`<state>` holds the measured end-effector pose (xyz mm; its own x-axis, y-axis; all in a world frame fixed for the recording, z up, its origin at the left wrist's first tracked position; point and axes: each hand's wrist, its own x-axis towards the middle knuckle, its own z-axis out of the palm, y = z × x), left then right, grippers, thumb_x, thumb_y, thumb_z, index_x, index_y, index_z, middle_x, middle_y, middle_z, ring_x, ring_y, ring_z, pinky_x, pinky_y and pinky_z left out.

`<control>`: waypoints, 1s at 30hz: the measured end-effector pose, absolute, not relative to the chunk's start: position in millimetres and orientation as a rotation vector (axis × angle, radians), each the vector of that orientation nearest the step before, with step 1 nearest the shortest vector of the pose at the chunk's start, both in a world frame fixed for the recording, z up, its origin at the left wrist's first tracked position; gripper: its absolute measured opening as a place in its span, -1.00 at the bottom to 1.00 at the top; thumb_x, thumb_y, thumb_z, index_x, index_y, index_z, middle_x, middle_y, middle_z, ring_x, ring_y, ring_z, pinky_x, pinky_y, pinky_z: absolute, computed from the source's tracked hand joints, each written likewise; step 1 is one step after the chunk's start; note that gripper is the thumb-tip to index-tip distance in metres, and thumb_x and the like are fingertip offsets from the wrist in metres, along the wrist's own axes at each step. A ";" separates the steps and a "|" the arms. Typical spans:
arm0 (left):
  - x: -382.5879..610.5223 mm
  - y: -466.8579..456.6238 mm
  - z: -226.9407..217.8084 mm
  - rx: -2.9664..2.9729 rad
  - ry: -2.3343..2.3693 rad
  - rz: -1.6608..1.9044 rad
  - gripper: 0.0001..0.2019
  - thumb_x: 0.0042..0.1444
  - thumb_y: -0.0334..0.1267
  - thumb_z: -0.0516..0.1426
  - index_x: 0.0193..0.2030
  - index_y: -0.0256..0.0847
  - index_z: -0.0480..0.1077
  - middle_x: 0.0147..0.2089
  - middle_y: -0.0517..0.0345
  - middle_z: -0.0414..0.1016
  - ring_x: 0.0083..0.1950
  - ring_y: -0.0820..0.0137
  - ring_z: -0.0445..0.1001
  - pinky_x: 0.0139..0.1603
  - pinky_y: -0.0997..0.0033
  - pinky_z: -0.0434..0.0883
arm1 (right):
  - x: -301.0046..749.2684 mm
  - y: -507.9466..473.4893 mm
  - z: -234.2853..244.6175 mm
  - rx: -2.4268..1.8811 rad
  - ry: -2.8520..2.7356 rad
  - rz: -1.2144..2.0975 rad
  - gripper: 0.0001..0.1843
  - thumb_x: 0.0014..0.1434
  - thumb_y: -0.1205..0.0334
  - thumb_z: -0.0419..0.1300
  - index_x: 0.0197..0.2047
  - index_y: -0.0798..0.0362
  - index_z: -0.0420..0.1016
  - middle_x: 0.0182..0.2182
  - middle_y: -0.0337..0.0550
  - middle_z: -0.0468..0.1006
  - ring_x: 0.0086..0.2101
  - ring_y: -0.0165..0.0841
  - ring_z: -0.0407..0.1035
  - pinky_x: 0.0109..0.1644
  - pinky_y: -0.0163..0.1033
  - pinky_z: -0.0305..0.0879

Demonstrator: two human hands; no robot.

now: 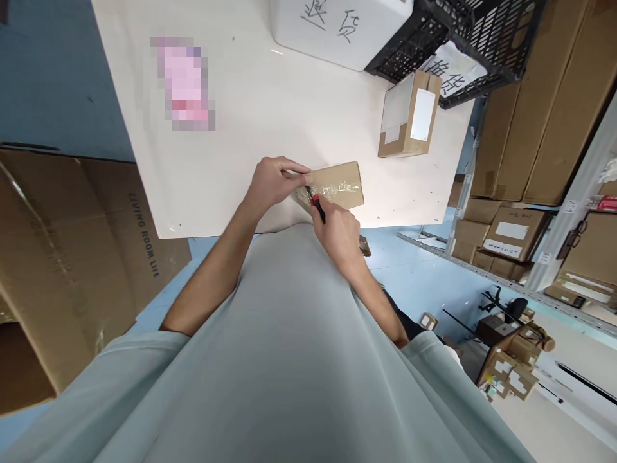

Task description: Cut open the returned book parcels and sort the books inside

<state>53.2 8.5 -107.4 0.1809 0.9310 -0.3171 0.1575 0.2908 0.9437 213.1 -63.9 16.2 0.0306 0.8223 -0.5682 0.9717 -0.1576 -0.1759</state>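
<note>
A small brown cardboard box [343,182] wrapped with clear tape lies at the near edge of the white table [250,116]. My left hand [277,180] is closed on the box's left end, fingers pinching its top edge. My right hand [340,235] is closed round a red and black cutter [317,207], whose tip touches the taped near side of the box.
A second cardboard box with white labels [409,116] stands to the far right on the table. A white bin [337,29] and a black crate [463,38] sit at the back. A large carton [72,257] stands at left; shelves of boxes [530,161] at right.
</note>
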 end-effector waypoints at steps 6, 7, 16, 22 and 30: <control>57.0 6.2 -110.0 1.137 1.285 0.792 -0.74 0.14 0.00 0.55 -0.12 -0.06 0.81 -0.01 0.05 0.80 -0.08 0.16 0.75 0.09 0.10 0.68 | 201.2 -53.4 21.7 1.982 1.802 -0.761 -0.59 0.68 0.16 0.04 0.38 -0.04 0.59 -0.03 0.12 0.79 -0.02 0.02 0.69 0.11 0.04 0.54; 57.5 5.1 -109.5 1.135 1.286 0.797 -0.76 0.15 -0.03 0.54 -0.11 -0.06 0.81 -0.01 0.05 0.80 -0.07 0.16 0.74 0.10 0.10 0.68 | 201.8 -53.6 24.3 1.958 1.775 -0.762 -0.60 0.67 0.18 0.05 0.38 -0.04 0.59 -0.04 0.13 0.79 -0.02 0.03 0.70 0.11 0.05 0.53; 60.1 -4.0 -101.7 1.135 1.330 0.793 -0.82 0.18 -0.20 0.47 -0.07 -0.07 0.81 0.00 0.08 0.80 0.00 0.19 0.73 0.17 0.11 0.70 | 208.3 -72.3 41.0 1.844 1.681 -0.769 -0.58 0.68 0.18 -0.01 0.37 -0.01 0.58 -0.05 0.18 0.81 -0.02 0.05 0.73 0.04 0.01 0.55; 61.1 -8.3 -100.4 1.127 1.361 0.793 -0.81 0.21 -0.23 0.44 -0.04 -0.09 0.81 0.05 0.06 0.79 0.01 0.22 0.72 0.19 0.11 0.70 | 214.1 -86.7 42.9 1.768 1.658 -0.794 -0.53 0.70 0.15 -0.07 0.40 0.03 0.56 -0.02 0.20 0.81 -0.02 0.04 0.74 -0.03 -0.04 0.54; 50.3 -12.8 -97.7 1.187 1.408 0.701 -0.71 0.29 -0.02 0.44 0.05 -0.09 0.77 0.12 0.02 0.76 0.03 0.22 0.71 0.18 0.13 0.70 | 258.1 -87.5 14.7 1.569 1.971 -0.872 -0.43 0.73 0.09 -0.04 0.68 -0.18 0.35 0.11 0.09 0.76 -0.03 -0.14 0.70 0.00 -0.19 0.44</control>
<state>50.3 -12.8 -97.7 0.1147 0.9257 -0.3604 0.2701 0.3201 0.9081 258.1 -87.5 14.7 -0.2344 0.6723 -0.7022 0.9718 0.1434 -0.1871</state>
